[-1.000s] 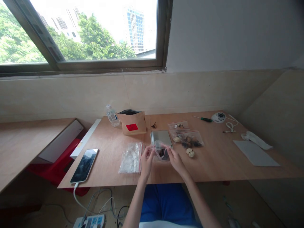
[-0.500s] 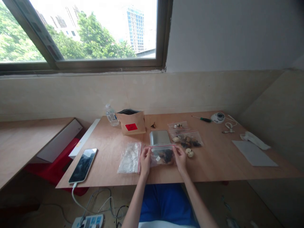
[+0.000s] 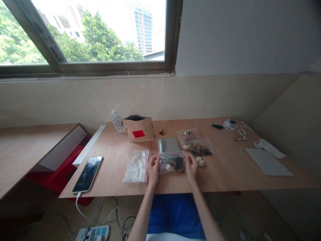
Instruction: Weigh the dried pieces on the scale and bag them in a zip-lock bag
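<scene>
Between my hands is a clear zip bag [image 3: 173,164] with dark and brown dried pieces and a small white label inside. My left hand [image 3: 153,169] pinches its upper left corner, and my right hand [image 3: 191,167] grips the upper right corner. The bag's red zip strip runs along the top, just in front of a silver scale [image 3: 169,145]. Left of my left hand lies a stack of clear zip bags [image 3: 136,166]. Close to my right hand are a pale round dried piece [image 3: 200,161] and another filled zip bag [image 3: 200,146].
A brown paper pouch [image 3: 139,130] stands open at the back beside a plastic bottle [image 3: 117,122]. A charging phone [image 3: 87,174] lies at the left edge. Farther right are a smaller zip bag [image 3: 188,132], a screwdriver [image 3: 217,126], a white dome camera [image 3: 230,124] and white paper [image 3: 269,162].
My right hand has shifted slightly right along the bag's top edge. The bag looks a little flatter and more stretched; my left hand has hardly moved.
</scene>
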Available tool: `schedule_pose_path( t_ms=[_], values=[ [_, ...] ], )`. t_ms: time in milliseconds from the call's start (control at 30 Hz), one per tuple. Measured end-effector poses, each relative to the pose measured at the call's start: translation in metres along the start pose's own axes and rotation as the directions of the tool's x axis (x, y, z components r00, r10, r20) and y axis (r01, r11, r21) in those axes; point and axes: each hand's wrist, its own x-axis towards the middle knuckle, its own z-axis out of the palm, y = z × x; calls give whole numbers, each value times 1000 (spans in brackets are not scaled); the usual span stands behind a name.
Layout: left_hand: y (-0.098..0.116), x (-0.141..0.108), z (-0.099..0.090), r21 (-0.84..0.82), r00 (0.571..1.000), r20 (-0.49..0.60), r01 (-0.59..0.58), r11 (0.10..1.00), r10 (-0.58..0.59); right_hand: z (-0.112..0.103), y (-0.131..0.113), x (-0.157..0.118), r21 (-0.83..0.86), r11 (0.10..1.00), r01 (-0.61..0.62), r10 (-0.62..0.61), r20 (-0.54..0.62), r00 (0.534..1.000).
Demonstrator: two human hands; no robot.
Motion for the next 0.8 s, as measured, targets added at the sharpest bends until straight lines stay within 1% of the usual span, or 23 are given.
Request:
schedule_pose_path(
  t_ms=[200, 367, 567, 667, 800],
  values=[
    [1, 0, 0, 25, 1000, -8, 0, 1000, 0, 0, 2, -1, -12, 1000, 10, -11, -32, 999],
    [0, -1, -1, 92, 999, -3, -42, 995, 43, 0, -1, -2, -6, 1000, -13, 13, -18, 1000],
    [3, -3, 0, 104, 999, 0, -47, 993, 47, -1, -1, -3, 28, 999, -36, 37, -44, 998],
    [2, -1, 1, 76, 999, 27, -36, 996, 34, -2, 0, -3, 75, 994, -86, 90, -52, 995],
    [-3, 2, 1, 14, 992, 123, -10, 1000, 8, -2, -2, -4, 128, 984, -124, 122, 24, 992]
  ],
)
